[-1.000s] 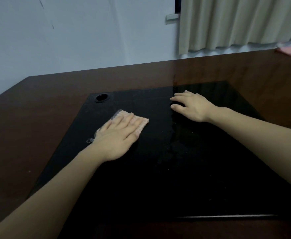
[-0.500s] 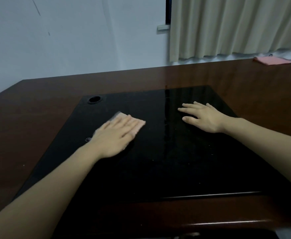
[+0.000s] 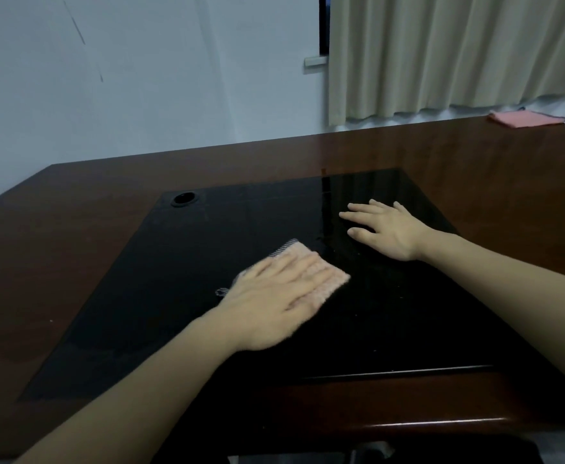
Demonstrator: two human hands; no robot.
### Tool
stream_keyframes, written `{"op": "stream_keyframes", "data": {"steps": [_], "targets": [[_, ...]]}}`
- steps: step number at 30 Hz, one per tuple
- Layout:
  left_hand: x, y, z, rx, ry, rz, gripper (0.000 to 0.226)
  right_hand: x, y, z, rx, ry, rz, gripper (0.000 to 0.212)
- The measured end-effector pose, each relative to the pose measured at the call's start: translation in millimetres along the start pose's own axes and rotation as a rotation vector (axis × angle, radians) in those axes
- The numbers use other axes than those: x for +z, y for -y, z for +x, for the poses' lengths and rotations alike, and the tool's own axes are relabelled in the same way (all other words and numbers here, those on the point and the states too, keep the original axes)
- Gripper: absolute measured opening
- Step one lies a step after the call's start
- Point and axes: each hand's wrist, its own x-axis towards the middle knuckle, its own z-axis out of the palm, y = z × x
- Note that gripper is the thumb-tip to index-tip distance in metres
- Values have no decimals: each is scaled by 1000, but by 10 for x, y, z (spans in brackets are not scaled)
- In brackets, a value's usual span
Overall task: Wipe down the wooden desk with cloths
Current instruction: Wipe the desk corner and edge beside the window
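Observation:
A dark brown wooden desk [image 3: 73,236] fills the view, with a glossy black panel [image 3: 180,289] set into its middle. My left hand [image 3: 277,296] lies flat, fingers straight, pressing a folded pale pink cloth [image 3: 324,279] onto the black panel. Most of that cloth is hidden under the palm; its far edge and right corner stick out. My right hand [image 3: 385,229] rests flat on the panel farther back and to the right, fingers spread, holding nothing. A second pink cloth [image 3: 525,118] lies folded on the desk's far right corner.
A round cable hole [image 3: 183,198] sits at the panel's far left corner. Behind the desk stand a white wall [image 3: 140,78] and beige curtains [image 3: 458,55]. The desk's near edge [image 3: 441,423] runs along the bottom right.
My left hand has slid the cloth to the right across the black panel, closer to my right hand, which stays resting on the panel. The camera has tilted up.

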Motion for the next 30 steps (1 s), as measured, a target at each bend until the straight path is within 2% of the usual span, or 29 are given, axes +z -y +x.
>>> {"op": "stream_keyframes", "data": {"steps": [6,10,15,20,23,25,30], "targets": [[-43,870,202,-269,-18,-10,66,-8,22,-12,5,6,-4,54],[-107,818,508,-416,-13,-35,55,-15,24,-14,4,-1,6,53],[-155,435,679,-326,0,-62,54,-15,28,-19,10,2,13,51],[-63,19,364,-25,1,29,50,-15,-18,-14,-14,-33,110,46],[-30,-65,38,86,32,23,49,-23,-39,-12,-17,-35,122,45],[-35,-11,-37,88,51,24,49,-32,-44,-15,-19,-35,131,46],[-116,60,357,-57,25,-15,48,-68,-37,-32,-17,-71,235,44]]}}
